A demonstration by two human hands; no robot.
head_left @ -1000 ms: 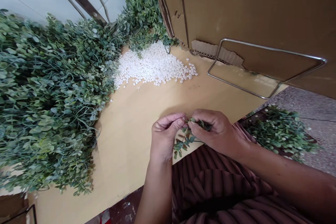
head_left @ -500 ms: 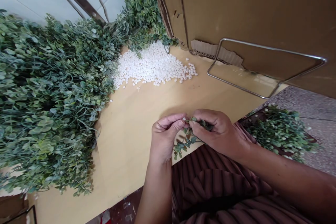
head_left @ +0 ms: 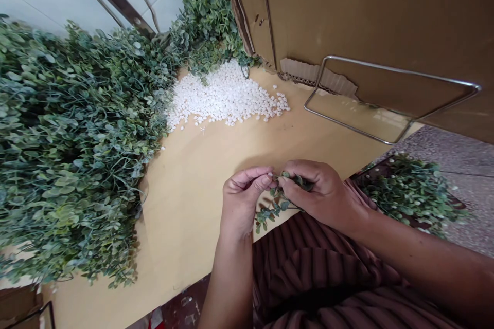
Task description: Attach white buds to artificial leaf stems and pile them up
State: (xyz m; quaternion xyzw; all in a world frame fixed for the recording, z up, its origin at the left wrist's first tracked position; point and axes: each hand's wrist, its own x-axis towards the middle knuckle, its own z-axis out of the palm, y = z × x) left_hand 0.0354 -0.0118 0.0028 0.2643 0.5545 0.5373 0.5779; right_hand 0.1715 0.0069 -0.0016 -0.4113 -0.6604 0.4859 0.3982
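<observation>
Above the near edge of the table, my left hand (head_left: 241,198) pinches with thumb and forefinger what looks like a small white bead, mostly hidden by the fingertips. Close beside it, my right hand (head_left: 322,190) is closed around an artificial green leaf sprig (head_left: 270,212), whose leaves hang below the fingers. The tip of the sprig meets the left fingertips. Farther back on the table lies a heap of small white beads (head_left: 226,95), with a few strays along its front edge.
Bushy artificial greenery (head_left: 77,154) covers the left of the table (head_left: 185,205), with more foliage (head_left: 204,5) behind. A large cardboard box (head_left: 366,15) stands at back right, near a bent metal wire frame (head_left: 351,133). White-dotted greenery (head_left: 412,195) sits low on the right.
Almost nothing differs. Both hands keep their place, with only a very slight shift of the left fingertips at the sprig's tip.
</observation>
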